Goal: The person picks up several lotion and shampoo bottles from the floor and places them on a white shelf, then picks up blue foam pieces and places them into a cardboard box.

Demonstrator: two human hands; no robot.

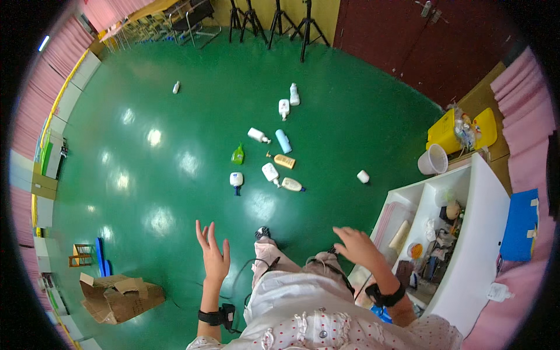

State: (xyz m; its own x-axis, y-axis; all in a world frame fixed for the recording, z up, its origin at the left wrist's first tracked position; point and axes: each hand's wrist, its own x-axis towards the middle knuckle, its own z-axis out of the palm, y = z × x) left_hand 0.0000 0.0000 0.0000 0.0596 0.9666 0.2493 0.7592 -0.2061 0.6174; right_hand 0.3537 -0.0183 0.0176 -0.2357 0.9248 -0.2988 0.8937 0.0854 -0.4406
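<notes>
My left hand (214, 256) is raised in front of me with its fingers spread, holding nothing. Over to the right, my right hand (357, 247) is also empty, its fingers stretched out. Beyond both hands several bottles lie scattered on the green floor. Nearest are a white pump bottle with a dark blue top (236, 179), a cream bottle with a blue cap (293, 184) and a white pump bottle (270, 172). Past them are a yellow pump bottle (284, 161), a green bottle (238, 154), a light blue bottle (283, 141) and another white pump bottle (256, 135).
A white divided shelf unit (402, 195) with odds and ends stands close on my right. A white bottle (363, 176), a translucent bucket (433, 160) and a yellow bin (441, 131) are beyond it. A torn cardboard box (119, 297) sits at left; black tripods (304, 32) stand far back.
</notes>
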